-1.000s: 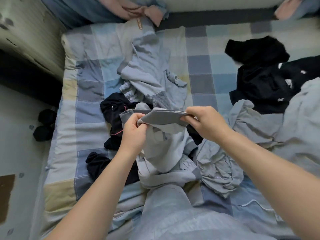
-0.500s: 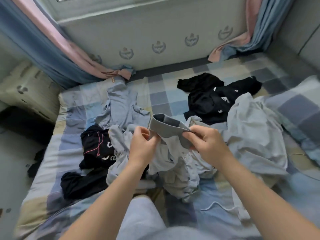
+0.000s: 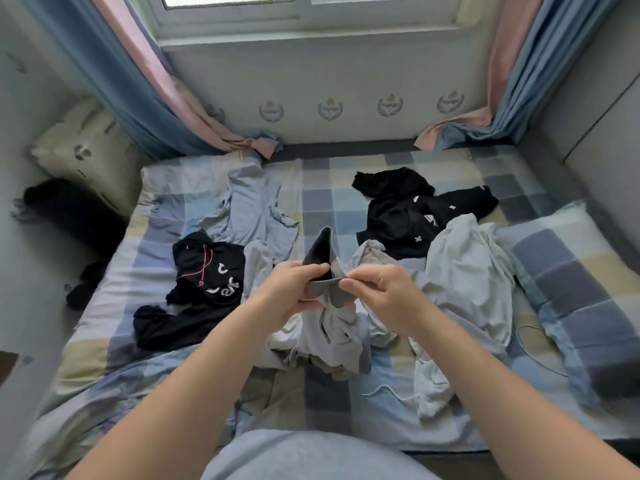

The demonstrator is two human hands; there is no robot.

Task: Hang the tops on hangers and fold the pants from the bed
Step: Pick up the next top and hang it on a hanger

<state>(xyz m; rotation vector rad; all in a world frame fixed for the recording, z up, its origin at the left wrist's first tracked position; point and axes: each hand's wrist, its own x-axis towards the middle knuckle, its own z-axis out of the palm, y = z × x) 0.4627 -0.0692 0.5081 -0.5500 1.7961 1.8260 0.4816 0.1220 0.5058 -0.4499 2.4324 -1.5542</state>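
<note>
Hands have closed in: left hand (image 3: 294, 289) and right hand (image 3: 384, 292) pinch the band (image 3: 320, 254); stretch it flat between them.

Soft, even daylight enters from the white-framed window (image 3: 304, 8) at the top; its pane is washed out. The checked blue, grey and cream bed sheet (image 3: 322, 202) is moderately bright, with faint, diffuse shadows beneath the clothing. The floor at the left is dim. Wide-angle distortion bows the blue and pink curtains (image 3: 138, 98) and the side walls. The lower right edge is blurred; the centre is reasonably sharp.
</note>
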